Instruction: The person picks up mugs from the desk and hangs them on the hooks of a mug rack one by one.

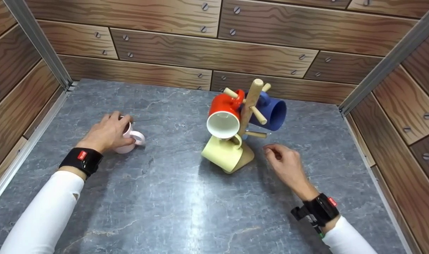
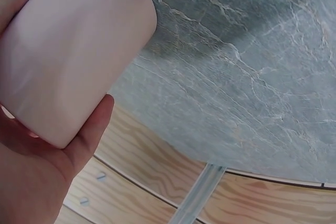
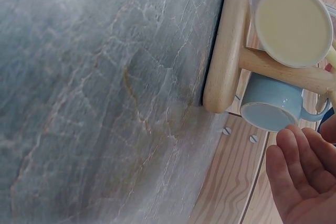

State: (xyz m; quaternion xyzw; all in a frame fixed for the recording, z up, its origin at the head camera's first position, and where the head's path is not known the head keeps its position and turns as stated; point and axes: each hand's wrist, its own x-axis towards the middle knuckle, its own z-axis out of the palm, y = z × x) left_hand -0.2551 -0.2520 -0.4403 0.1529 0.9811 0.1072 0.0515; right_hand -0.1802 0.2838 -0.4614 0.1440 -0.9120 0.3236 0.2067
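At the left of the table, my left hand (image 1: 107, 134) grips a pale pink mug (image 1: 124, 147) from above by its rim. The mug is upright and its handle points right; the left wrist view shows thumb and fingers on either side of its rim. My right hand (image 1: 286, 164), fingers loosely curled and holding nothing, is just right of a wooden mug tree (image 1: 252, 97). On the tree hang a red mug (image 1: 218, 104), a dark blue mug (image 1: 277, 113) and a pale yellow mug (image 1: 221, 153). A light blue mug (image 3: 270, 98), mostly hidden in the head view, hangs behind.
The mug tree's wooden base (image 3: 226, 56) rests on a grey marbled tabletop (image 1: 172, 197). Bare pegs (image 1: 258, 115) stick out on the tree's right side. Wood-patterned walls (image 1: 165, 46) with metal corner strips enclose the table at the back and both sides.
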